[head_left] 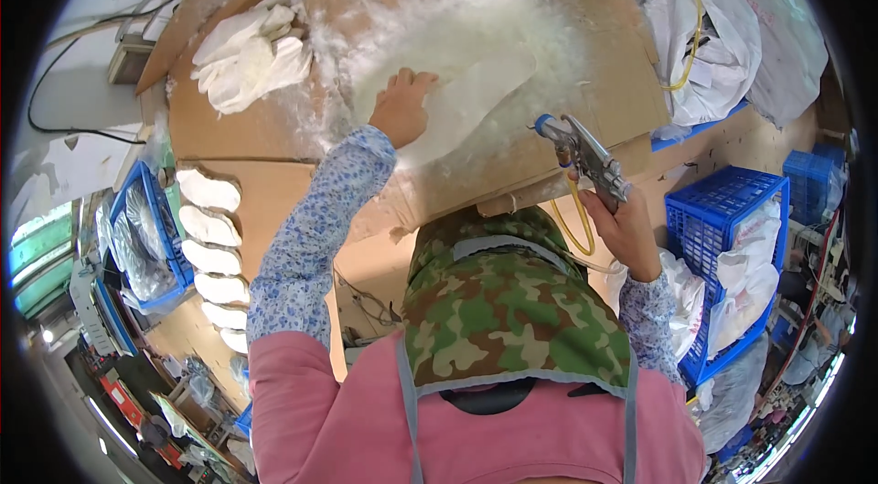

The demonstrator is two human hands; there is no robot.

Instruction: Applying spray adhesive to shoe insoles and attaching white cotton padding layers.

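My left hand [401, 109] rests at the left edge of a pale, flat, insole-shaped piece [489, 86], with its fingers slightly bent and apart. The piece lies on brown cardboard [585, 123] coated in white residue. To the right, my right hand [631, 233] is closed round the handle of a metal spray gun [593, 159]. The gun has a blue nozzle end and points toward the piece from the board's near edge. A yellow hose [574, 223] hangs from it. Whether a finger presses the trigger is hard to see.
A heap of white insoles [251, 59] lies at the upper left. Several more insoles [210, 228] form a column below it. Blue crates [155, 237] [722, 246] stand at both sides. White sacks [709, 18] and another yellow hose [697, 18] are at the far right.
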